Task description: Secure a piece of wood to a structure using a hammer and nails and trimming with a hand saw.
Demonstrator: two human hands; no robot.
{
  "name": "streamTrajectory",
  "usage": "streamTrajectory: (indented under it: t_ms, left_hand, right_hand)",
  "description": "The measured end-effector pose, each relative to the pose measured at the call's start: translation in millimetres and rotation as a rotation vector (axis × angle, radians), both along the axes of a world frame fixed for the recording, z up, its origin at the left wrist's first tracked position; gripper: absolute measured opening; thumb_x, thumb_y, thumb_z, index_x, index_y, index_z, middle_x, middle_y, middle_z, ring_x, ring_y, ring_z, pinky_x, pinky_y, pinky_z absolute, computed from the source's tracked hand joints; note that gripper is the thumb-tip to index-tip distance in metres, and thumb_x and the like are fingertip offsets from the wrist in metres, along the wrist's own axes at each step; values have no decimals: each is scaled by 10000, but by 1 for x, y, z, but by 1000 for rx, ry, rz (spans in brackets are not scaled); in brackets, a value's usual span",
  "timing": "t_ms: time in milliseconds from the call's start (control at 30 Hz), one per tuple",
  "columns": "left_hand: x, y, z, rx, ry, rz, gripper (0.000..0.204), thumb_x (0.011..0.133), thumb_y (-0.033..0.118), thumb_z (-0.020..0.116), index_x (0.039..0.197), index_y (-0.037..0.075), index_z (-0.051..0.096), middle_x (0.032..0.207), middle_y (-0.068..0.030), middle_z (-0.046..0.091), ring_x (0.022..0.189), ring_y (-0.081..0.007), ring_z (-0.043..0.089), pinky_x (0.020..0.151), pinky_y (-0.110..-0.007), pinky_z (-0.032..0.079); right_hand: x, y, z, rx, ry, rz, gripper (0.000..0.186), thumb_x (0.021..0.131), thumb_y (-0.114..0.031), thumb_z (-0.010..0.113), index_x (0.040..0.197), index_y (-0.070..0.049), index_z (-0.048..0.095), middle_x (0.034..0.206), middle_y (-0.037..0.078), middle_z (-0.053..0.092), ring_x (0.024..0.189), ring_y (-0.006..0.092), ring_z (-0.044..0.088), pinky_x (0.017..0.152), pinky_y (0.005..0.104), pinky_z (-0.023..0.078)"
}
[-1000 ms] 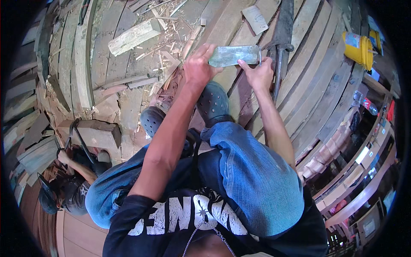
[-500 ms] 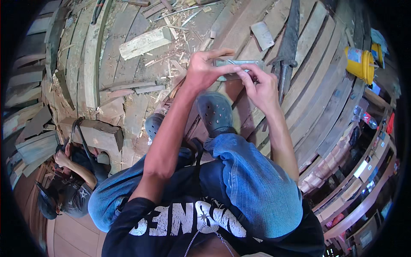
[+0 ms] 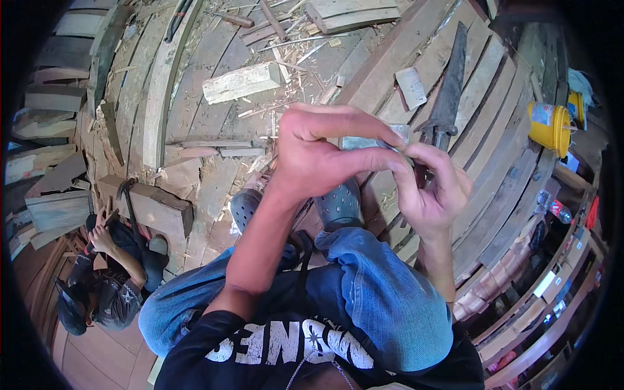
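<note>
In front of my knees my two hands meet, raised toward my chest. My left hand (image 3: 325, 149) reaches across with forefinger and thumb stretched to the right, their tips pinched together. My right hand (image 3: 432, 195) has its thumb and forefinger pinched at the same spot, the other fingers curled. Whatever sits between the fingertips is too small and hidden to name. Partly covered behind my left fingers shows a pale greenish, glassy flat piece (image 3: 402, 133); I cannot tell whether I touch it. A long dark blade-like thing (image 3: 450, 84) with a knobbed end lies beyond my right hand.
A pale wood block (image 3: 242, 83) lies among shavings on the plank floor. A whitish flat piece (image 3: 411, 89) rests on the boards ahead. Yellow buckets (image 3: 549, 127) stand at the right. A co-worker (image 3: 104, 286) sits at the left by a thick beam (image 3: 153, 205).
My hands have risen closer to me and shifted right and down in the picture, still meeting at the fingertips. The whole view has shifted, showing more floor ahead. The co-worker's hands moved slightly.
</note>
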State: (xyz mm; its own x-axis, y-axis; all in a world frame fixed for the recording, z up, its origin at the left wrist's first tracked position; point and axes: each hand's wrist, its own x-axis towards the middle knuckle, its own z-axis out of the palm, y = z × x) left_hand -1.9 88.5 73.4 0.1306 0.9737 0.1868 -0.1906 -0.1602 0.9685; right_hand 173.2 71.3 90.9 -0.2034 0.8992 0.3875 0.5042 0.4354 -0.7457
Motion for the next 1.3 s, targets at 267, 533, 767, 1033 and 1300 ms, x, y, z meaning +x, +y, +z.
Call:
streamTrajectory:
  t_ms: [267, 533, 767, 1033, 1300]
  left_hand:
    - [4, 1, 3, 91, -49, 9, 240, 586, -7, 830, 797, -38, 719, 776, -152, 708, 756, -261, 705, 705, -347, 562]
    - [4, 1, 3, 123, -52, -8, 232, 604, -4, 822, 810, -36, 721, 773, -163, 706, 751, -277, 706, 704, -356, 563]
    - [3, 3, 2, 142, -55, -24, 236, 620, 2, 815, 835, -33, 724, 791, -158, 712, 759, -275, 706, 707, -356, 561]
    - [4, 4, 6, 137, -18, 5, 238, 616, 11, 817, 832, -29, 727, 785, -153, 713, 737, -264, 703, 699, -347, 558]
    - [-1, 5, 11, 143, -19, 30, 210, 622, 4, 811, 807, -40, 723, 766, -161, 706, 700, -260, 692, 676, -349, 559]
  right_hand:
    - [5, -1, -1, 67, 38, 2, 206, 702, -20, 758, 866, -14, 634, 690, 73, 633, 487, 148, 539, 445, 247, 389]
    - [4, -2, 4, 30, 50, -5, 205, 684, 45, 735, 853, 5, 624, 713, 100, 652, 583, 210, 636, 531, 275, 488]
    - [6, 0, 3, 49, 31, -5, 210, 675, 64, 725, 850, 5, 625, 719, 110, 658, 619, 223, 661, 575, 286, 523]
    - [11, 3, 2, 91, 19, -12, 237, 658, 84, 712, 862, 2, 622, 731, 109, 670, 631, 223, 669, 577, 289, 529]
    - [15, 5, 7, 117, 2, -33, 255, 654, 96, 720, 873, 7, 624, 735, 119, 672, 633, 230, 671, 566, 288, 524]
